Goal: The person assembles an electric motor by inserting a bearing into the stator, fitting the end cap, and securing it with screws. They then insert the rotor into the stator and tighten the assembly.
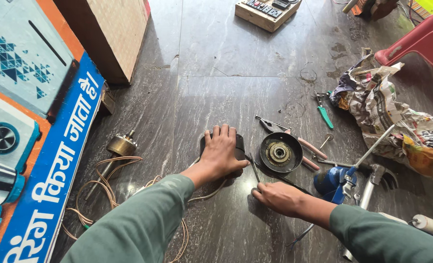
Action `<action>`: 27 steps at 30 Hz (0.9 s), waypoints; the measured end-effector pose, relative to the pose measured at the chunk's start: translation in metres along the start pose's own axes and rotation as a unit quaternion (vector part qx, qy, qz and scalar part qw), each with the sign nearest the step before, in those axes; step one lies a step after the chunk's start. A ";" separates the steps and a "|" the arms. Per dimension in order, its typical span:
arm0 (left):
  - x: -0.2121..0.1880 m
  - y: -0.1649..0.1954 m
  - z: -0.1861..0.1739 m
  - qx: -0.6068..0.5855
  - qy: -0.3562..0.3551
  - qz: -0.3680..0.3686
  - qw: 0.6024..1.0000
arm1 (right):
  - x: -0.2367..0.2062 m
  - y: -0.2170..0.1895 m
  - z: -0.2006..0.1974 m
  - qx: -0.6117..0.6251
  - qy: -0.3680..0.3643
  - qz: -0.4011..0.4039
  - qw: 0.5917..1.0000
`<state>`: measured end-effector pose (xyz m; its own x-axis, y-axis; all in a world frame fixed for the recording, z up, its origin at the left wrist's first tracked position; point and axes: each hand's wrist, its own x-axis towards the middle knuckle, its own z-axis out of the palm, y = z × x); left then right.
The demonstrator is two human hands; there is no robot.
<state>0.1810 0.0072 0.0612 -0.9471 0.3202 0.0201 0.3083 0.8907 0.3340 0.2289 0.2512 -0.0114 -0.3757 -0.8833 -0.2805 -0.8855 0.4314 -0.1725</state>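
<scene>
The left hand (pixel 221 148) lies flat, fingers spread, on top of a black motor housing (pixel 237 143) on the floor, pressing rather than gripping. A thin dark rod (pixel 254 168) lies just at its 3 o'clock, long axis running 12 to 6. The right hand (pixel 279 197) pinches the rod's lower end and is nearer it.

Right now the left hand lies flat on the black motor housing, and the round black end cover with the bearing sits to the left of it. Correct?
Not quite. In the head view the left hand does rest on the black motor housing, but the round end cover sits to its right.
</scene>
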 end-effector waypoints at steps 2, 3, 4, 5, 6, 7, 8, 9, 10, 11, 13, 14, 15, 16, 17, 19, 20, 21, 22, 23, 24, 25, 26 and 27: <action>0.003 -0.009 0.003 -0.019 -0.003 0.004 1.000 | 0.000 -0.002 -0.002 0.010 -0.025 0.050 0.998; 0.004 -0.013 0.004 -0.030 -0.005 0.005 1.000 | 0.000 -0.003 -0.003 0.014 -0.039 0.075 0.996; 0.005 -0.017 0.006 -0.040 0.007 0.020 0.999 | 0.001 -0.004 -0.004 0.034 -0.034 0.109 0.993; 0.004 -0.021 0.007 -0.052 0.019 0.035 0.998 | 0.003 -0.004 -0.003 0.054 -0.031 0.142 0.988; 0.001 -0.024 0.010 -0.065 0.032 0.045 0.996 | 0.003 -0.005 -0.002 0.074 -0.030 0.173 0.982; -0.003 -0.028 0.013 -0.073 0.038 0.053 0.995 | 0.004 -0.005 0.000 0.084 -0.023 0.188 0.978; -0.004 -0.033 0.014 -0.079 0.046 0.064 0.994 | 0.005 -0.004 0.002 0.093 -0.012 0.204 0.974; -0.006 -0.036 0.015 -0.085 0.053 0.078 0.992 | 0.005 -0.004 0.004 0.102 -0.002 0.223 0.969; -0.008 -0.040 0.016 -0.090 0.048 0.076 0.992 | 0.004 -0.002 0.005 0.108 0.013 0.224 0.969; -0.011 -0.043 0.017 -0.095 0.043 0.077 0.992 | 0.004 -0.001 0.006 0.115 0.030 0.226 0.967; -0.015 -0.051 0.016 -0.102 0.044 0.090 0.990 | 0.004 0.002 0.006 0.127 0.045 0.252 0.958; -0.018 -0.055 0.014 -0.104 0.049 0.100 0.988 | 0.005 0.002 0.005 0.132 0.043 0.275 0.951; -0.022 -0.059 0.013 -0.107 0.054 0.111 0.987 | 0.006 0.002 0.003 0.137 0.041 0.297 0.944; -0.026 -0.062 0.011 -0.110 0.064 0.117 0.985 | 0.008 0.000 0.001 0.154 0.031 0.312 0.937; -0.030 -0.066 0.009 -0.114 0.073 0.122 0.983 | 0.010 -0.002 -0.003 0.171 0.022 0.327 0.929; -0.035 -0.072 0.004 -0.124 0.072 0.126 0.982 | 0.012 -0.007 -0.011 0.218 0.039 0.320 0.921; -0.037 -0.074 0.002 -0.133 0.063 0.123 0.982 | 0.013 -0.010 -0.015 0.248 0.066 0.298 0.919; -0.038 -0.076 -0.001 -0.141 0.054 0.120 0.981 | 0.013 -0.012 -0.020 0.276 0.092 0.276 0.916; -0.039 -0.078 -0.003 -0.145 0.057 0.125 0.980 | 0.013 -0.013 -0.024 0.287 0.102 0.281 0.910; -0.040 -0.079 -0.004 -0.148 0.059 0.130 0.979 | 0.014 -0.014 -0.029 0.298 0.110 0.285 0.904; -0.041 -0.080 -0.006 -0.152 0.062 0.134 0.977 | 0.015 -0.015 -0.033 0.310 0.119 0.289 0.898; -0.041 -0.081 -0.007 -0.156 0.057 0.134 0.977 | 0.017 -0.015 -0.036 0.307 0.127 0.291 0.897; -0.042 -0.083 -0.008 -0.159 0.052 0.134 0.977 | 0.017 -0.016 -0.039 0.305 0.135 0.293 0.896; -0.043 -0.085 -0.009 -0.162 0.046 0.133 0.977 | 0.018 -0.017 -0.042 0.303 0.143 0.295 0.895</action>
<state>0.1946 -0.0847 0.0408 -0.8455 0.4832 0.2271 0.5151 0.6263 0.5852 0.2258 0.2201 0.0261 -0.8604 -0.4427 -0.2526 -0.2320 0.7814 -0.5793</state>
